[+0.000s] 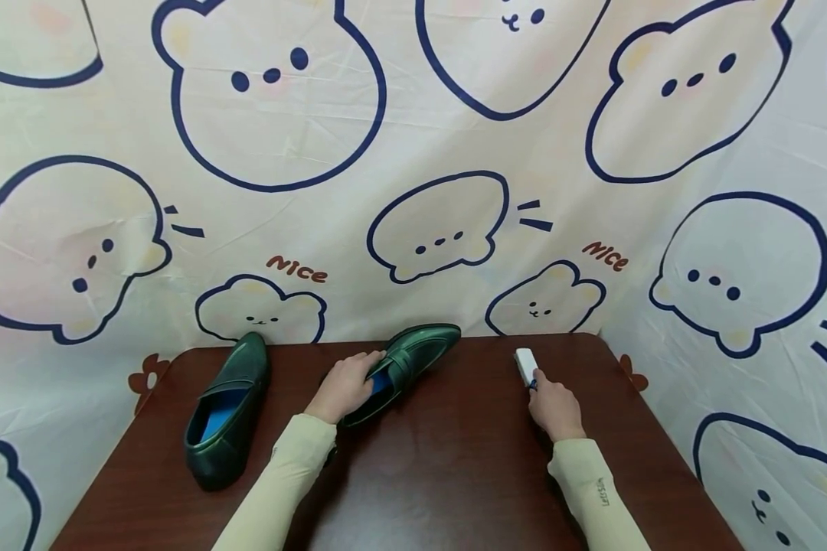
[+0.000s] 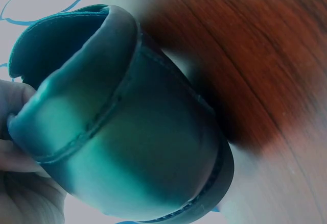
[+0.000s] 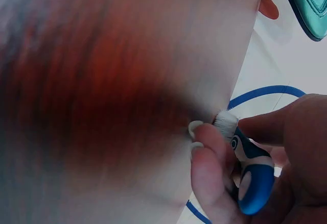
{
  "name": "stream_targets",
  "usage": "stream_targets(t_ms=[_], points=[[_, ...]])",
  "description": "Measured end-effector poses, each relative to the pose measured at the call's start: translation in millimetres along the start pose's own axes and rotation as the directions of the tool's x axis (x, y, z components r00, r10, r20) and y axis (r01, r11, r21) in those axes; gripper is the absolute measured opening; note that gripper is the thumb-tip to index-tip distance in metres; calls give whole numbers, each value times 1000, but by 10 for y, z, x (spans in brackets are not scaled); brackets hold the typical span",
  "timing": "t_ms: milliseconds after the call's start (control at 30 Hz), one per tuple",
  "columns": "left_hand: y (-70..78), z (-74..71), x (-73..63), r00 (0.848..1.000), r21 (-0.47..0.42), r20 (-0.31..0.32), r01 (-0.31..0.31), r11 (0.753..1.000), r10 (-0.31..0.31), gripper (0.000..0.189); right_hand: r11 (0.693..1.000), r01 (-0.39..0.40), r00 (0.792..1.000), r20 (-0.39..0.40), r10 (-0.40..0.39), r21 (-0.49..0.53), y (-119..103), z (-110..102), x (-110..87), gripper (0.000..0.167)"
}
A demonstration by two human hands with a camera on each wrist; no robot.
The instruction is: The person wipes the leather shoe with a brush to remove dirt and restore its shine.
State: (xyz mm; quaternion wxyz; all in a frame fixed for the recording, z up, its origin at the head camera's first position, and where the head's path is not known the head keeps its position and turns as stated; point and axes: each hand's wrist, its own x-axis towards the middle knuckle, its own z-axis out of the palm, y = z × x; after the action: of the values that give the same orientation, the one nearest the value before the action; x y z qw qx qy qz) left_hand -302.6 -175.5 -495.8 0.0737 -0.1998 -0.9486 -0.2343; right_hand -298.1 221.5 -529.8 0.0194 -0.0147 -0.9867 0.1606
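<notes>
My left hand [image 1: 347,389] grips a dark green loafer [image 1: 420,350] by the side of its opening, and the toe points to the far right. In the left wrist view the heel of this shoe [image 2: 133,142] faces me, with the fingers [image 2: 15,157] pinching its collar at the left edge. A brush [image 1: 526,366] with white bristles is in my right hand [image 1: 556,409], over the right part of the table. Its blue and white handle [image 3: 258,188] lies within the curled fingers in the right wrist view. The matching loafer [image 1: 237,389], blue inside, stands upright at the left.
The brown wooden table [image 1: 448,474] has rounded far corners. Behind it and at both sides hangs a white cloth [image 1: 344,252] printed with blue-outlined cartoon animals, close to the far table edge.
</notes>
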Motion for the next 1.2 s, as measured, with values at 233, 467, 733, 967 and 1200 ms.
stream_targets(t_ms=[233, 467, 733, 967, 1200], points=[[7, 11, 18, 1000, 11, -2, -5, 1000, 5, 48, 1000, -3, 1000, -20, 3, -9, 34, -14, 9, 49], [47, 75, -15, 999, 94, -41, -32, 995, 36, 50, 999, -7, 999, -48, 6, -31, 41, -53, 15, 55], [80, 78, -90, 994, 129, -106, -17, 991, 31, 42, 993, 2, 985, -172, -23, -120, -144, -103, -24, 60], [31, -22, -103, 977, 28, -213, 23, 999, -17, 34, 980, 185, 961, -219, -166, 69, -579, -164, 62, 56], [-33, -275, -238, 970, -229, -152, 151, 962, -189, 29, 868, 335, 941, -91, -325, 367, -1036, 88, 103, 54]])
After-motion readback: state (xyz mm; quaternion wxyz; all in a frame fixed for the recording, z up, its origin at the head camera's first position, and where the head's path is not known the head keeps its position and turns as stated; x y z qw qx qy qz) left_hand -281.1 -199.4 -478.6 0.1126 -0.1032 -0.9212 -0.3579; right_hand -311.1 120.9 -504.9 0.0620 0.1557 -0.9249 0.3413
